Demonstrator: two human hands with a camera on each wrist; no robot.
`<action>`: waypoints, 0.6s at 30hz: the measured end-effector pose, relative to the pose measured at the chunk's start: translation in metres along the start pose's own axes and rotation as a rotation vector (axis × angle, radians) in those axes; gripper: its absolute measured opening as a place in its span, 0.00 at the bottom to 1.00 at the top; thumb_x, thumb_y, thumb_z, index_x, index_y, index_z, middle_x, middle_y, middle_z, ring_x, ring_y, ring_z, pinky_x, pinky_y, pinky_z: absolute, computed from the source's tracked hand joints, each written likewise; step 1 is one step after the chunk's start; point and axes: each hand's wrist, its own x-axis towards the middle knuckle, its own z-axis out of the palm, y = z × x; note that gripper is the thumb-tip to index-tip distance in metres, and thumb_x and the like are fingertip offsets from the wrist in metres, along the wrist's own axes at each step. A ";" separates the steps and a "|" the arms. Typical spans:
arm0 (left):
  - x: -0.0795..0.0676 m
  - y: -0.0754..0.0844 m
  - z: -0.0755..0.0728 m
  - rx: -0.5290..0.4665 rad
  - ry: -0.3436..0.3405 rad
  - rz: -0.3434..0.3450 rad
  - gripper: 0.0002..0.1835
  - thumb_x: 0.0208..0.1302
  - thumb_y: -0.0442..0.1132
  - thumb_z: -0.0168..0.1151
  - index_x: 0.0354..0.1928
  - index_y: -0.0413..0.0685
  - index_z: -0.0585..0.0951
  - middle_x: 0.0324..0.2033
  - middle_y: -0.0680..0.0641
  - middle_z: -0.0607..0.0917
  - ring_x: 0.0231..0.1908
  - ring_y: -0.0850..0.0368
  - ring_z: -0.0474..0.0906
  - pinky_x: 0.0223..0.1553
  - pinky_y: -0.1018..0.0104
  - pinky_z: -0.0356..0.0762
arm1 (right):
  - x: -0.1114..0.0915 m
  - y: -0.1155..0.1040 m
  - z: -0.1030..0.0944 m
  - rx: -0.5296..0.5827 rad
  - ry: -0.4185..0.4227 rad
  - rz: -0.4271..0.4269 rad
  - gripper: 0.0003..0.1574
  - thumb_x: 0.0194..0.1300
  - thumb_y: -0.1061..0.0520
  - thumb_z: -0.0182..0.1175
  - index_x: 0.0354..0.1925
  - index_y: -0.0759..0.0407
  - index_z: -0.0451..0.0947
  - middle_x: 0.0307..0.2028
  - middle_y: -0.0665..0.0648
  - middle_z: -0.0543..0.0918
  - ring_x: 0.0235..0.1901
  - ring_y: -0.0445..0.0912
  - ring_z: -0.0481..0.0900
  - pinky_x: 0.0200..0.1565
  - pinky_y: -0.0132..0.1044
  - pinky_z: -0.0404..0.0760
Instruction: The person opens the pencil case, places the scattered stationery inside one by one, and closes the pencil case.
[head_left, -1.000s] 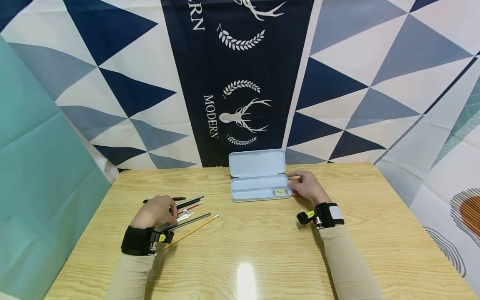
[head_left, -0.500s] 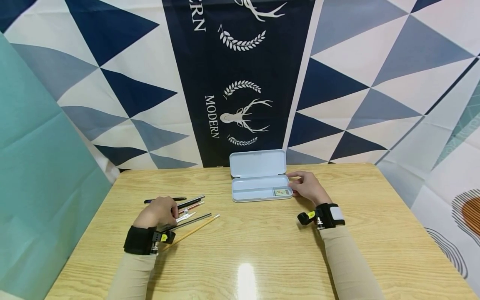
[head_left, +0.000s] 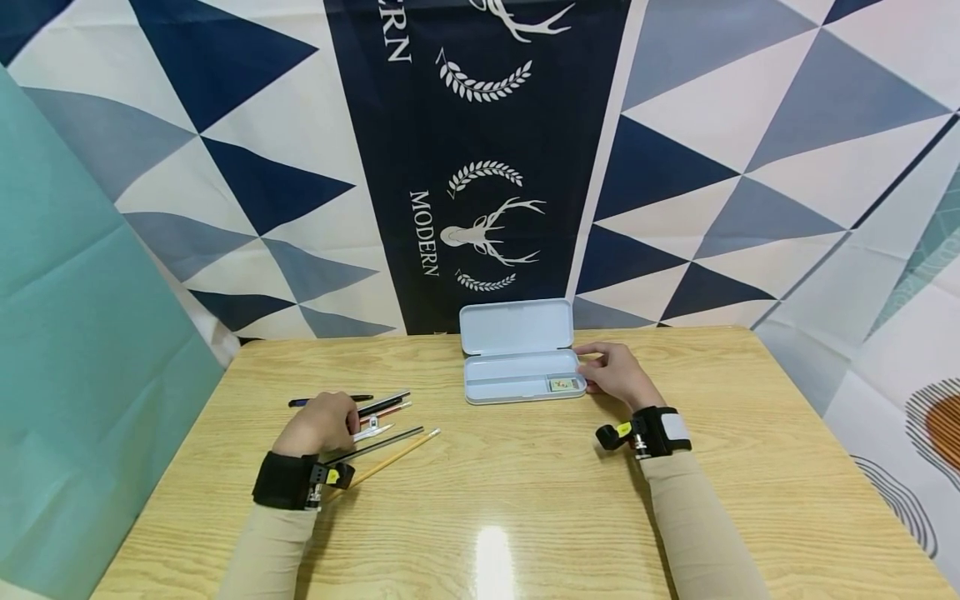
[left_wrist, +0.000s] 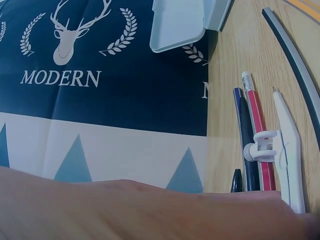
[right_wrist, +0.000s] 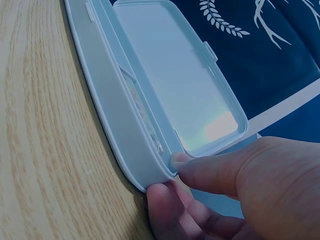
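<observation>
A light blue pencil case [head_left: 517,367] stands with its lid up at the table's back. My right hand [head_left: 615,373] pinches its right end, thumb [right_wrist: 207,172] on the rim and fingers below outside. A small printed block [head_left: 562,384] lies in the case's right compartment. My left hand [head_left: 321,423] is lowered over the stationery at left, fingers bent down at the white drawing compass [head_left: 372,433]. Its fingertips are hidden, so the grip on the compass does not show. The compass has a white ring clip [left_wrist: 261,146], beside a red pencil [left_wrist: 257,115] with a white end.
Around the left hand lie a dark pen [head_left: 300,402], a dark blue-black pen [left_wrist: 245,130], a grey-and-black strip [head_left: 382,444] and a yellow pencil [head_left: 397,457]. A patterned cloth [head_left: 480,125] hangs right behind the wooden table [head_left: 540,492].
My left wrist has shifted slightly to the right, the hand staying over the compass. The right hand and the pencil case have kept their places.
</observation>
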 end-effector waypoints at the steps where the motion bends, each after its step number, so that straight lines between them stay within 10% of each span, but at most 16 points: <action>1: 0.000 0.000 0.000 0.003 0.001 0.001 0.10 0.59 0.24 0.78 0.32 0.44 0.85 0.31 0.47 0.83 0.32 0.52 0.75 0.37 0.60 0.74 | 0.000 0.000 0.000 -0.001 0.000 -0.001 0.28 0.84 0.63 0.61 0.77 0.65 0.77 0.54 0.72 0.88 0.35 0.42 0.87 0.35 0.28 0.87; 18: 0.000 -0.003 0.000 -0.001 0.010 0.005 0.12 0.57 0.25 0.79 0.29 0.47 0.84 0.29 0.48 0.82 0.31 0.52 0.75 0.35 0.61 0.73 | 0.001 0.001 0.001 -0.021 0.000 -0.014 0.28 0.84 0.63 0.61 0.77 0.65 0.77 0.55 0.73 0.89 0.37 0.43 0.87 0.36 0.28 0.87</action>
